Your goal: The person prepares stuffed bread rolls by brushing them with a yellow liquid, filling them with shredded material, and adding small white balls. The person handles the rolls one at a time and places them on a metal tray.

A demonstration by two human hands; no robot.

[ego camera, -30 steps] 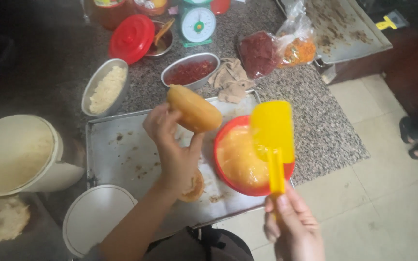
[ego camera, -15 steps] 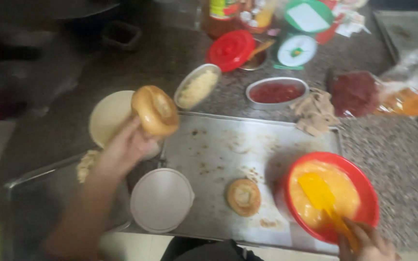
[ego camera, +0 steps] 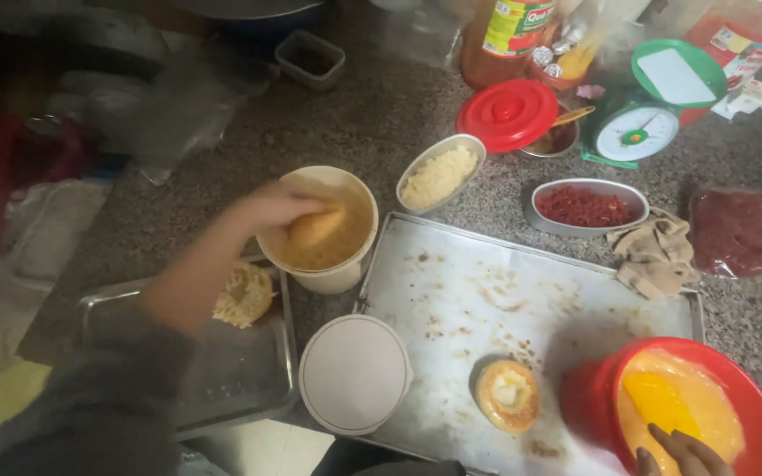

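My left hand (ego camera: pixel 266 211) holds a round bun (ego camera: pixel 317 226) down inside a cream bucket (ego camera: pixel 339 275) filled with yellowish crumbs. My right hand (ego camera: pixel 679 451) shows only its fingertips at the bottom right, gripping a yellow spatula (ego camera: pixel 659 403) that rests in orange batter in a red bowl (ego camera: pixel 760 414). A second bun half (ego camera: pixel 507 394) lies on the lined baking tray (ego camera: pixel 487 291) between the two hands. A crumb-coated piece (ego camera: pixel 242 294) sits on a smaller metal tray (ego camera: pixel 249 370) at the left.
A white lid (ego camera: pixel 354 373) lies at the front of the counter. Behind the tray stand an oval dish of pale crumbs (ego camera: pixel 440 174), an oval dish of red filling (ego camera: pixel 586 205), a red lid (ego camera: pixel 508 114), a green kitchen scale (ego camera: pixel 650 115), bottles and a rag (ego camera: pixel 656 254).
My left hand carried the bun from above the tray leftward and lowered it into the crumb bucket. The spatula went from raised down into the red bowl.
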